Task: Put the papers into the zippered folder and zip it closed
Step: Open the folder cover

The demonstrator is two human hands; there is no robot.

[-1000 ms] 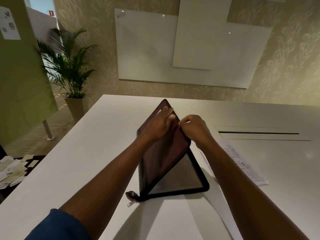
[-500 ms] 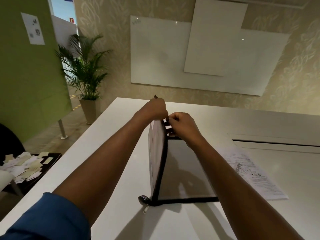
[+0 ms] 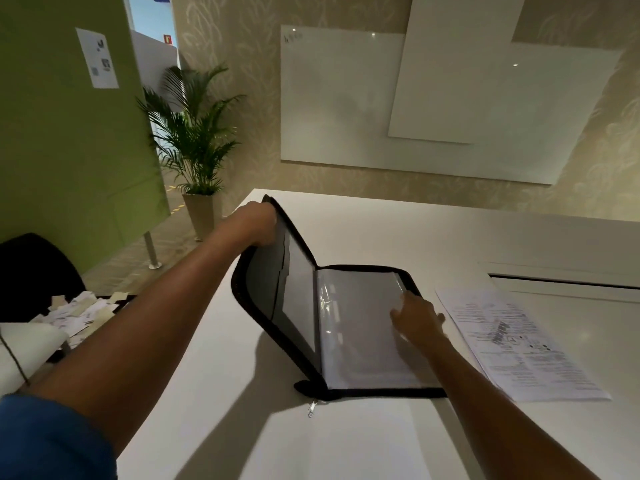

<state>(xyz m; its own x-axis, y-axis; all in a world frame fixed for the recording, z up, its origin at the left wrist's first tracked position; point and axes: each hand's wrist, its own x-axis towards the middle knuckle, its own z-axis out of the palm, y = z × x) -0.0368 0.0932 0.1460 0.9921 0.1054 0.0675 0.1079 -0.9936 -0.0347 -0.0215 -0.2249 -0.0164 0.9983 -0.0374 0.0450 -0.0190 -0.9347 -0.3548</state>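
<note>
Your zippered folder [image 3: 346,323] lies open on the white desk [image 3: 214,393] straight ahead of you, its black-edged right half flat on the surface and its left cover tilted up at a slant. Your left hand [image 3: 258,223] grips the far top corner of that raised cover, fingers [image 3: 273,216] curled closed around the edge, holding the cover off the desk. Your right hand [image 3: 417,320] rests on the flat half, palm down and fingers spread loosely open, touching the clear plastic sleeve [image 3: 360,317] near its right edge and gripping nothing. The sleeve shines with glare, and you cannot tell from here whether any sheet already sits inside it. The papers [image 3: 512,344], printed sheets with dark text, lie flat on the desk just beside the folder's right edge, outside it and just beyond your right hand. The zip pull [image 3: 312,408] hangs at the near end of the spine, lying on the desk, with the zipper undone around the edges you can see. Off to your left, past the desk edge, a potted palm [image 3: 194,140] stands by a green partition [image 3: 69,133], and a heap of paper scraps [image 3: 83,311] lies on a lower dark surface. Whiteboards [image 3: 433,98] hang on the far wall.
</note>
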